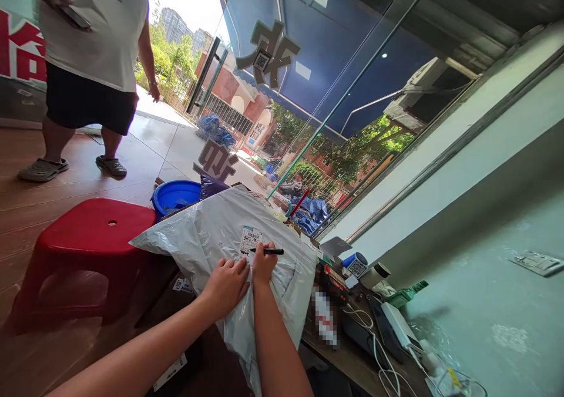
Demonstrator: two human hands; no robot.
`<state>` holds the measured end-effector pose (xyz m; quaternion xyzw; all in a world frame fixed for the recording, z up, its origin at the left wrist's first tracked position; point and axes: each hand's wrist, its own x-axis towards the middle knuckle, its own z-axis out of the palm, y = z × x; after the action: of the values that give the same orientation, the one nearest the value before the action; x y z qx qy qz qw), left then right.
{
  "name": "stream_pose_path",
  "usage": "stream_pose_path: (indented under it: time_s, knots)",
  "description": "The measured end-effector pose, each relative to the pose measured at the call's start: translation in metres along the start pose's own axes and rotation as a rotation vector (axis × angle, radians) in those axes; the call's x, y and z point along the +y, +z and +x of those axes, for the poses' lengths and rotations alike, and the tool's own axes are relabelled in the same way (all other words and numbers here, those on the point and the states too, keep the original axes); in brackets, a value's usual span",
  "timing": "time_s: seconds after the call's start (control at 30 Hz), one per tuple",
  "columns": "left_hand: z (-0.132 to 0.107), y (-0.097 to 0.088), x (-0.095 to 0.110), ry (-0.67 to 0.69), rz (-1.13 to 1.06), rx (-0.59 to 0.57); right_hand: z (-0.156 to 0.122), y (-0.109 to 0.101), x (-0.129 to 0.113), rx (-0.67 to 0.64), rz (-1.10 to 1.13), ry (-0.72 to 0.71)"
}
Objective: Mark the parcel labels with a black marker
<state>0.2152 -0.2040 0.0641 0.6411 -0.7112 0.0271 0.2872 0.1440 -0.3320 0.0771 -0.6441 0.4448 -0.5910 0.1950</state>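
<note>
A large parcel in a pale grey plastic mailing bag (pixel 194 224) lies in front of me on the desk. Near its middle is a white shipping label (pixel 249 239) with a barcode and dark handwritten marks. My right hand (pixel 263 263) is closed round a black marker pen (pixel 274 251), whose tip is at the label. Just left of it, my left hand (pixel 227 284) lies flat on the bag with the fingers stretched out, below the label. The right hand covers the label's lower part.
On the left stand a red plastic stool (pixel 88 224) and a blue tub (pixel 176 194). A person (pixel 94 39) stands beyond the stool, holding a phone. Cables, a green bottle (pixel 408 294) and a white power strip (pixel 399 323) crowd the desk at right. Behind is a glass door.
</note>
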Motion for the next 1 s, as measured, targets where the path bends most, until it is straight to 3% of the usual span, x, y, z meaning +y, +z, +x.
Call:
stream_pose_path:
  time_s: [0.17, 0.3, 0.4, 0.5, 0.6, 0.83, 0.9, 1.0]
  knots:
    - [-0.01, 0.012, -0.017, -0.013, -0.367, 0.16, 0.006, -0.024, -0.026, -0.028, 0.239, 0.213]
    - [-0.034, 0.011, -0.027, 0.028, -0.756, 0.28, -0.028, -0.074, -0.061, -0.256, 0.551, 0.393]
    - [-0.056, -0.009, -0.019, 0.083, -0.884, 0.198, -0.07, -0.107, -0.077, -0.423, 0.746, 0.512]
    - [-0.072, -0.03, -0.004, 0.108, -0.846, 0.091, -0.102, -0.126, -0.08, -0.385, 0.688, 0.48]
    - [-0.078, -0.042, 0.013, 0.121, -0.739, 0.02, -0.117, -0.138, -0.076, -0.379, 0.617, 0.437]
    - [-0.094, -0.046, 0.045, 0.3, -0.369, -0.202, -0.135, -0.184, -0.065, -0.625, 0.436, 0.363]
    - [-0.102, -0.045, 0.053, 0.308, -0.339, -0.254, -0.147, -0.202, -0.053, -0.598, 0.391, 0.264]
    - [-0.112, -0.041, 0.062, 0.25, -0.47, -0.301, -0.17, -0.227, -0.032, -0.484, 0.375, 0.185]
